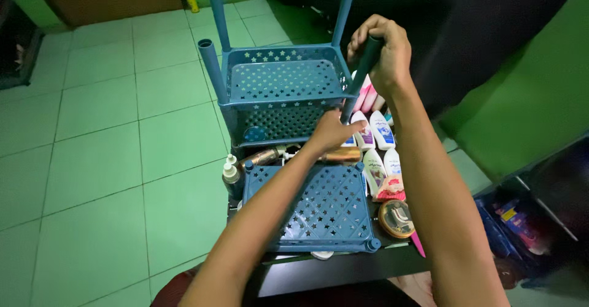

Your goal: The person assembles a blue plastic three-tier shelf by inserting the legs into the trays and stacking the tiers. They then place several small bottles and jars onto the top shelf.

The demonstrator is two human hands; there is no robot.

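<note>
The right hand (379, 52) is clenched around the dark blue post (361, 77), long axis steeply tilted, at the blue star-perforated rack's (283, 80) right near corner, where the loosely curled left hand (331, 132) steadies its foot.

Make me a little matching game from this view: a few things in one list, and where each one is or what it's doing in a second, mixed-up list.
Things:
1. right hand
2. left hand
3. small pale pump bottle
4. round tan tin

Places:
a. right of the near blue star-punched plastic shelf tray
b. gripping a dark blue plastic leg tube
c. left of the near tray
d. at the lower corner of the blue star-punched rack

Pairs: 1-b, 2-d, 3-c, 4-a
</note>
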